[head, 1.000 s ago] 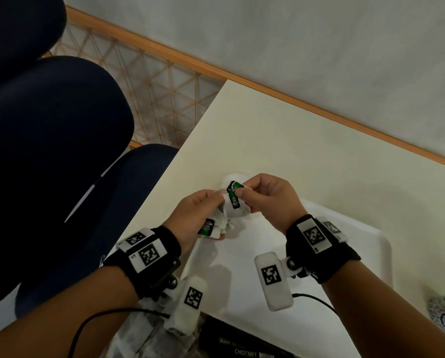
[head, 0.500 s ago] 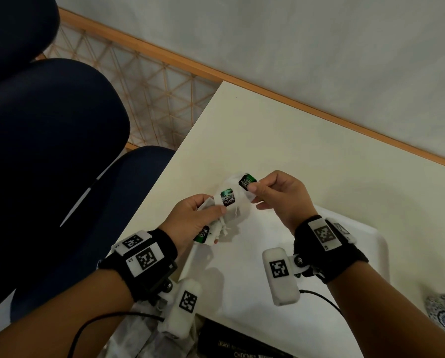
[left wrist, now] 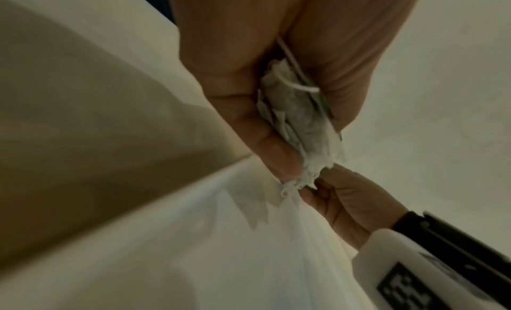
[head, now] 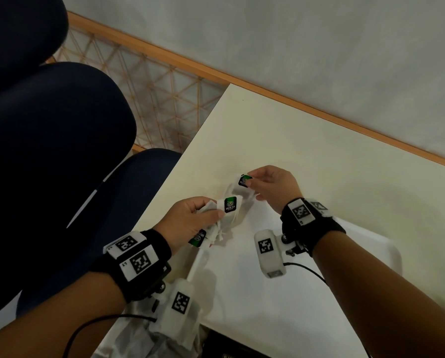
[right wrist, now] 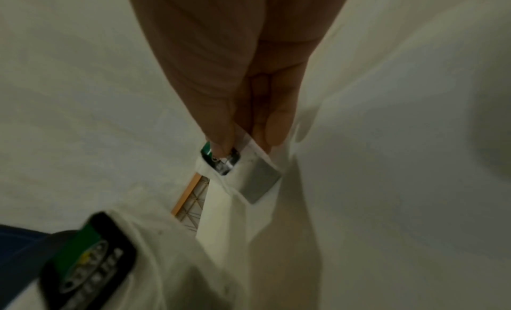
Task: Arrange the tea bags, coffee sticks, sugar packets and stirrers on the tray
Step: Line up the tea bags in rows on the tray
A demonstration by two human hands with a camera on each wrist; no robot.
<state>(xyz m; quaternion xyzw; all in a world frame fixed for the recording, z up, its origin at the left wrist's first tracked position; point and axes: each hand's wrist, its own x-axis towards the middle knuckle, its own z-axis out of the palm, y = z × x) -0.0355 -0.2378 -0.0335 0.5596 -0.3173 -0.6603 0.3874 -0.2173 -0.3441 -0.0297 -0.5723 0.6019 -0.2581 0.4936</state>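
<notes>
My left hand (head: 190,220) grips a small bundle of white tea bags (head: 224,218) with green and black labels, held just above the far left corner of the white tray (head: 280,319). In the left wrist view the bundle (left wrist: 301,126) sits squeezed between thumb and fingers. My right hand (head: 270,187) pinches a single tea bag (head: 244,182) by its green label, a little beyond and to the right of the bundle. The right wrist view shows this tea bag (right wrist: 249,172) hanging from thumb and forefinger. No coffee sticks, sugar packets or stirrers can be made out.
The tray lies on a cream table (head: 319,156) beside a pale wall (head: 293,47) with a wooden skirting strip. A dark blue chair (head: 48,151) stands left of the table. A crumpled clear plastic bag (head: 138,337) and a dark box (head: 231,347) lie at the near edge.
My right hand has pulled one tea bag away from the bundle, up and to the right. The left hand keeps its hold on the remaining bags and has barely shifted.
</notes>
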